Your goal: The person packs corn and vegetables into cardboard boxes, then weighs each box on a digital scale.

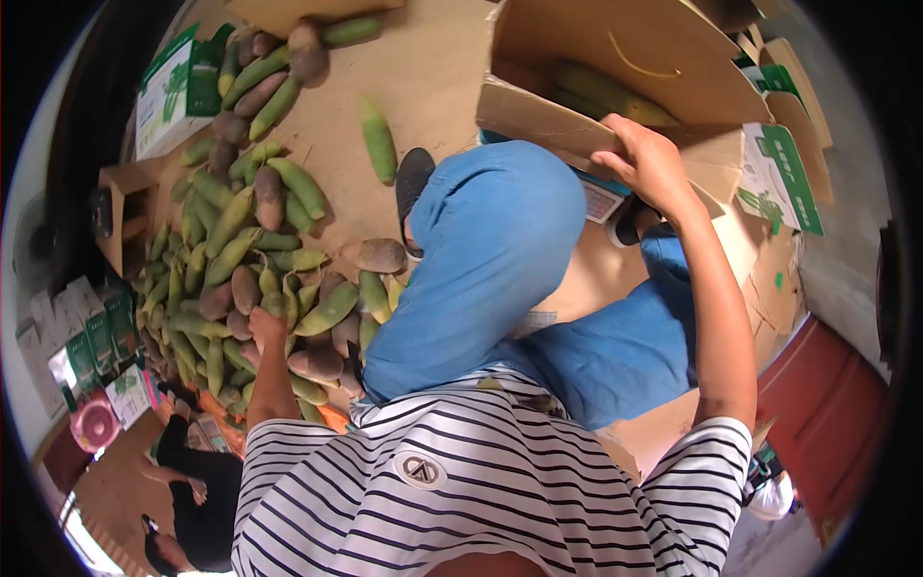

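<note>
My left hand reaches into a large heap of green radishes. Its fingers are closed around the lower end of one green radish, partly hidden by the hand. Brownish-purple radishes lie mixed in beside it. My right hand grips the near wall of an open cardboard box, fingers over the top edge and thumb outside. Inside that box lie long green radishes. Below the box, a scale with a keypad shows partly.
One green radish lies alone on the cardboard-covered floor. A green-and-white carton stands at upper left, another printed carton at right. A person in black is at lower left, near a pink fan.
</note>
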A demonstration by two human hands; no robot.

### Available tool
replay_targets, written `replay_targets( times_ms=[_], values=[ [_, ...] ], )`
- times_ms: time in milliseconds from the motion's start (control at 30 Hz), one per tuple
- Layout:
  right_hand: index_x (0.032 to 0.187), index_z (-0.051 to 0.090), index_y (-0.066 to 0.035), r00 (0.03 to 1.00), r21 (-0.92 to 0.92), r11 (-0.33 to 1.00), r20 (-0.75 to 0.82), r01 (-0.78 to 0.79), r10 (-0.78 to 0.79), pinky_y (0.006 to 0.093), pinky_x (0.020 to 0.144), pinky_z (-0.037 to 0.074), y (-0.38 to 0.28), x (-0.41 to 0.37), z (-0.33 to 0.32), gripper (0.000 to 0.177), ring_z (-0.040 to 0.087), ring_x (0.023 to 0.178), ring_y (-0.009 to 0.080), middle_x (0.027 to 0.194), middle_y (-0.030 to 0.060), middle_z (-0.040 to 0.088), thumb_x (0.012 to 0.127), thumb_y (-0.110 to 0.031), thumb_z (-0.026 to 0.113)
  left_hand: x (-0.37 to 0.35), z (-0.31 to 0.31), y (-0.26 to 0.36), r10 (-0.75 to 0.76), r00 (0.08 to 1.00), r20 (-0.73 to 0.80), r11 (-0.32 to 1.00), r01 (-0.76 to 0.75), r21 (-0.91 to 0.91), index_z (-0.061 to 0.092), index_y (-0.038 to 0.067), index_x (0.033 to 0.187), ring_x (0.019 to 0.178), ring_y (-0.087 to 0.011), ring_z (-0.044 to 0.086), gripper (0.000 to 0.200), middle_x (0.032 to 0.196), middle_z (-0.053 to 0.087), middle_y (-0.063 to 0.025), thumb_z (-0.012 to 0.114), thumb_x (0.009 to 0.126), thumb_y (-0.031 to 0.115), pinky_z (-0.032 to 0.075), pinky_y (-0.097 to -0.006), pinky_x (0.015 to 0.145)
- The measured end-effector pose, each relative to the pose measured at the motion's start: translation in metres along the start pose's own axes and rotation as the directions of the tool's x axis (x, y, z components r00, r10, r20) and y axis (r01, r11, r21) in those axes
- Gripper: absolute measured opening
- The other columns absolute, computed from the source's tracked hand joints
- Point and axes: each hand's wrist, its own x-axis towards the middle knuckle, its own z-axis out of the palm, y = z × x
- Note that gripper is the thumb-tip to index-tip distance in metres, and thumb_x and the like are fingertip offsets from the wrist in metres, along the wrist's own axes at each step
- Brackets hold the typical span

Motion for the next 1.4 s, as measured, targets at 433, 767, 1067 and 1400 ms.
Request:
replay_targets(
  times_ms=[433, 767, 1067, 1400],
  values=[
    [0.097, 0.053, -0.005, 0.984, 0.038, 0.990, 0.127, -0.133, 0.127, 0.0430, 0.069, 0.046, 0.020, -0.013, -0.019, 0.033, 0.061, 0.081, 0.0330, 0.079, 0.0126, 0.062, 0.076, -0.022, 0.071, -0.039, -0.025, 0.087, 0.493, 0.776, -0.393, 0.732, -0.614, -0.296, 0.049, 0.001, 0.116, 0.098, -0.0422, 0.054, 0.062, 0.106, 0.056, -0.0237, 0.075, 0.069, 0.032, 0.046, -0.0451, 0.081],
    [0.099, 0.054, -0.005, 0.997, 0.034, 0.997, 0.052, -0.065, 0.063, 0.0423, 0.069, 0.045, 0.021, -0.016, -0.010, 0.031, 0.060, 0.079, 0.0321, 0.084, 0.0144, 0.061, 0.077, -0.018, 0.070, -0.167, -0.293, 0.261, 0.169, 0.534, -0.828, -0.389, -0.736, -0.554, 0.052, -0.003, 0.115, 0.097, -0.0163, 0.059, 0.048, 0.106, 0.061, -0.0113, 0.076, 0.075, 0.003, 0.048, -0.0296, 0.084],
    [0.099, 0.055, -0.005, 0.995, -0.193, 0.979, 0.056, -0.068, 0.080, 0.0440, 0.069, 0.046, 0.030, -0.017, -0.004, 0.034, 0.060, 0.082, 0.0357, 0.082, 0.0173, 0.062, 0.077, -0.025, 0.071, -0.203, -0.314, 0.340, 0.420, 0.466, -0.779, -0.598, -0.503, -0.624, 0.054, -0.001, 0.107, 0.097, -0.0174, 0.059, 0.044, 0.106, 0.059, -0.0093, 0.075, 0.078, 0.024, 0.046, -0.0305, 0.087],
    [0.103, 0.053, -0.004, 0.997, 0.024, 0.997, 0.024, -0.071, 0.070, 0.0407, 0.065, 0.045, 0.017, -0.015, -0.005, 0.034, 0.058, 0.072, 0.0336, 0.079, 0.0166, 0.059, 0.079, -0.019, 0.070, -0.054, -0.044, 0.188, 0.675, 0.716, -0.177, 0.583, -0.665, -0.467, 0.055, 0.003, 0.099, 0.091, -0.0331, 0.058, 0.035, 0.092, 0.059, -0.0146, 0.069, 0.074, 0.023, 0.047, -0.0431, 0.075]
  ],
)
